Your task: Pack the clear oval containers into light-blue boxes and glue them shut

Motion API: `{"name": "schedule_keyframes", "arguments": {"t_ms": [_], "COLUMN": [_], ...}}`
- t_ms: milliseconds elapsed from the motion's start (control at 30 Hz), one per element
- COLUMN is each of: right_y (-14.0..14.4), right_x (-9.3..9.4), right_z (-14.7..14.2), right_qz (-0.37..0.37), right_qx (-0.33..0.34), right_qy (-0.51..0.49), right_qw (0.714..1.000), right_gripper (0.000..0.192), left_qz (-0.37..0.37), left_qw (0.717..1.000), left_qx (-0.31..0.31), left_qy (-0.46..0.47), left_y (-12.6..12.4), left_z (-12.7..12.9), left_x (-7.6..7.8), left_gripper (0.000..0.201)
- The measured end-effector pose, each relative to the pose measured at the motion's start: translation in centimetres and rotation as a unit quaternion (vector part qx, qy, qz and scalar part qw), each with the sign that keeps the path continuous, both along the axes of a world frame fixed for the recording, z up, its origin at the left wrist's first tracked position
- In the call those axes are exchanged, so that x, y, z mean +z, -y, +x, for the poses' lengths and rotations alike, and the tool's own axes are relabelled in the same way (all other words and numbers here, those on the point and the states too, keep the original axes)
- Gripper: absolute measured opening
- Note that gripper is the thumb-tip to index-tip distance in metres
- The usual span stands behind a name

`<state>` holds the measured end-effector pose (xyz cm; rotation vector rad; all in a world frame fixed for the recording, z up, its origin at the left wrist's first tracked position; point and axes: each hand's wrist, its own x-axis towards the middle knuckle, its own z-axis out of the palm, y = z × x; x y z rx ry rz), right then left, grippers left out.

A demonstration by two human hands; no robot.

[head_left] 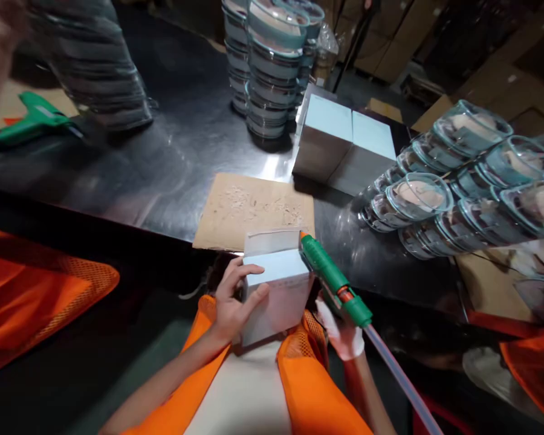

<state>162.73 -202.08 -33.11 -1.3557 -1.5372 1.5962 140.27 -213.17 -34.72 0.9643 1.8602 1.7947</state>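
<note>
The left hand (pixel 234 302) is bare and wraps the near left corner of a small pale-blue cardboard box (pixel 276 290), fingers curled over its top edge and thumb pressed on the side — a firm grip, with the forearm coming up from lower left. The box sits against the person's chest, at the near edge of the table, one white flap standing open at the back. The right hand (pixel 341 331) wears a white glove and is closed round the grip of a green plastic glue gun (pixel 333 281), whose orange nozzle tip touches the box's upper right corner beside the flap; a clear tube (pixel 401 380) trails from the gun's rear toward lower right. An orange mesh vest (pixel 306 386) frames both arms.

Just beyond the box lies a flat brown cardboard sheet (pixel 249 208), its surface flecked with dried glue crumbs, on the dark glossy metal table (pixel 163 157). Farther on stand two closed pale-blue boxes (pixel 344 142) side by side. To the right, rows of round clear glass lidded containers (pixel 457 181) lie stacked on their sides; upright stacks of the same containers (pixel 272 66) rise at the far edge. At far left a second green glue gun (pixel 31 118) rests, blurred.
</note>
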Motion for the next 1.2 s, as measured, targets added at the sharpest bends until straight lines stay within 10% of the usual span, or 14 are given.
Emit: {"name": "schedule_keyframes", "arguments": {"t_ms": [133, 367, 500, 600, 700, 933, 1200], "right_y": [-2.6, -11.2, -14.3, -14.0, -11.6, -7.4, -7.2], "right_x": [0.5, -0.6, -0.8, 0.6, 2.5, 1.5, 1.9], "right_z": [0.5, -2.0, -0.8, 0.1, -1.1, -6.5, -4.5], "right_qz": [-0.022, -0.198, -0.192, -0.013, 0.149, -0.112, 0.106], "right_qx": [-0.066, 0.016, 0.071, 0.039, -0.043, 0.094, 0.332], "right_qy": [0.049, -0.001, 0.147, 0.318, 0.209, -0.141, -0.144], "right_qw": [0.996, 0.98, 0.968, 0.947, 0.966, 0.979, 0.926], "right_gripper": [0.042, 0.06, 0.057, 0.049, 0.033, 0.06, 0.062], "left_qz": [-0.015, -0.001, 0.031, 0.055, 0.056, 0.03, 0.119], "left_qw": [1.0, 0.999, 0.998, 0.994, 0.991, 0.995, 0.985], "left_qx": [0.02, 0.008, 0.007, -0.004, -0.033, -0.046, -0.048], "left_qy": [0.012, 0.037, 0.059, 0.096, 0.115, 0.083, 0.115], "left_y": [0.4, 0.4, 0.6, 0.4, -0.2, -0.7, -1.1], "left_z": [-0.8, -0.9, -1.2, -1.2, -1.0, -0.5, -1.7], "left_x": [-0.2, 0.2, 0.4, 0.6, 0.8, 0.2, -1.2], "left_gripper": [0.033, 0.036, 0.039, 0.041, 0.041, 0.054, 0.044]}}
